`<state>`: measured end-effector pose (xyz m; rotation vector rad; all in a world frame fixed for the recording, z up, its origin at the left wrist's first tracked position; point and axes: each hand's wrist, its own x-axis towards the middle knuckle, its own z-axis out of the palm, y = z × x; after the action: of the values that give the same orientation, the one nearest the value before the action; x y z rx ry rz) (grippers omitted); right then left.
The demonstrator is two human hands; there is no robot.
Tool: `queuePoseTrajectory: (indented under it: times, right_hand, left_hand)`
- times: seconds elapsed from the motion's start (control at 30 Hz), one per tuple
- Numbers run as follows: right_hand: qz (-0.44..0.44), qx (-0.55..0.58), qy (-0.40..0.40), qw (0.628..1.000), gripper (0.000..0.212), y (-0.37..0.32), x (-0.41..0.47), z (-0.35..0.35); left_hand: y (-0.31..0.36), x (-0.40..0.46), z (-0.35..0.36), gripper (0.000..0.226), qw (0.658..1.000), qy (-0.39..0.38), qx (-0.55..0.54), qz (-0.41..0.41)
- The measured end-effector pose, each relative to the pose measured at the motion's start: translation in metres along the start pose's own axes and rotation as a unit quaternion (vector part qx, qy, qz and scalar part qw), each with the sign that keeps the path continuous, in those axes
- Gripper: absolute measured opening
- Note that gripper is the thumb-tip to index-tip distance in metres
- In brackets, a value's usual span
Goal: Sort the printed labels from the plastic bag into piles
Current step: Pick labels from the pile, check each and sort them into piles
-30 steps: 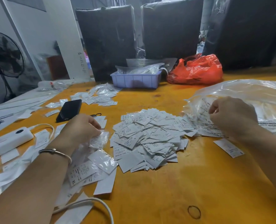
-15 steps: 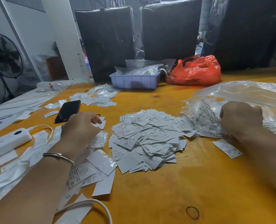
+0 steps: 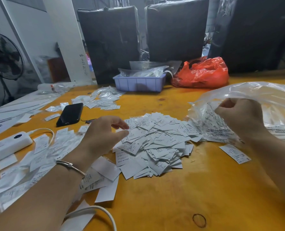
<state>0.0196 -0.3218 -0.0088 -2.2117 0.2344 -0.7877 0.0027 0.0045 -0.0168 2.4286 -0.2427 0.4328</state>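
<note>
- Two bare hands work over the orange table [image 3: 163,197]: the right hand [image 3: 238,117] has its fingers curled, gripping the clear crinkled plastic bag [image 3: 258,97].
- Its left hand [image 3: 103,135] hovers with loose, parted fingers, holding nothing.
- Beneath its fingertips lies the heap of white printed labels [image 3: 155,144], touching the bag's mouth.

You worked in what looked like a garment packing workshop: a worn orange counter [image 3: 155,205] heaped with printed size labels [image 3: 156,144] at centre frame, black plastic-wrapped bales [image 3: 176,30] stacked along the top, a lilac parts tray [image 3: 138,83] before them, and a pedestal fan [image 3: 3,57] at upper left.
</note>
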Motion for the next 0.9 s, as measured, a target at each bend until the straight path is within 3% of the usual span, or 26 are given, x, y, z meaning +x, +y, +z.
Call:
queuePoseTrajectory:
  times: [0.07, 0.17, 0.27, 0.37, 0.43, 0.57, 0.63, 0.67, 0.73, 0.77, 0.8, 0.9]
  right_hand:
    - [0.028, 0.135, -0.059, 0.989, 0.003, -0.014, -0.009, 0.002]
    - [0.078, 0.280, -0.218, 0.932, 0.013, -0.035, -0.030, 0.013]
    - [0.065, 0.336, -0.323, 0.882, 0.024, -0.052, -0.052, 0.023]
    - [0.022, 0.365, -0.373, 0.853, 0.032, -0.059, -0.068, 0.030]
    - [0.007, 0.377, -0.382, 0.843, 0.034, -0.060, -0.073, 0.033]
    - [-0.004, 0.382, -0.385, 0.840, 0.032, -0.061, -0.075, 0.034]
    - [-0.018, 0.358, -0.344, 0.868, 0.029, -0.059, -0.068, 0.031]
    - [-0.049, 0.306, -0.298, 0.903, 0.028, -0.055, -0.062, 0.029]
    - [-0.145, 0.129, -0.188, 0.963, 0.028, -0.043, -0.046, 0.023]
    - [-0.177, 0.050, -0.161, 0.970, 0.030, -0.037, -0.039, 0.019]
    - [-0.182, -0.005, -0.172, 0.968, 0.032, -0.032, -0.032, 0.014]
    - [-0.114, -0.067, -0.307, 0.942, 0.031, -0.021, -0.024, 0.008]
  left_hand:
    - [0.003, -0.001, 0.002, 0.008, 0.999, -0.018, -0.018, 0.020]
    - [0.010, -0.003, 0.003, 0.015, 0.994, -0.073, -0.077, 0.035]
    - [0.019, -0.006, 0.003, 0.044, 0.977, -0.154, -0.146, 0.032]
    - [0.026, -0.009, 0.004, 0.060, 0.947, -0.212, -0.240, 0.023]
    - [0.029, -0.010, 0.006, 0.052, 0.936, -0.222, -0.271, 0.019]
    - [0.031, -0.012, 0.007, 0.016, 0.940, -0.197, -0.278, 0.026]
    - [0.028, -0.011, 0.005, 0.011, 0.947, -0.176, -0.267, 0.024]
    - [0.026, -0.010, 0.004, 0.012, 0.950, -0.164, -0.267, 0.021]
    - [0.023, -0.008, 0.001, 0.016, 0.953, -0.141, -0.267, 0.014]
    - [0.022, -0.007, 0.001, 0.020, 0.955, -0.131, -0.266, 0.009]
    - [0.021, -0.007, 0.001, 0.023, 0.956, -0.122, -0.265, 0.005]
    - [0.019, -0.007, 0.003, 0.029, 0.960, -0.110, -0.257, -0.006]
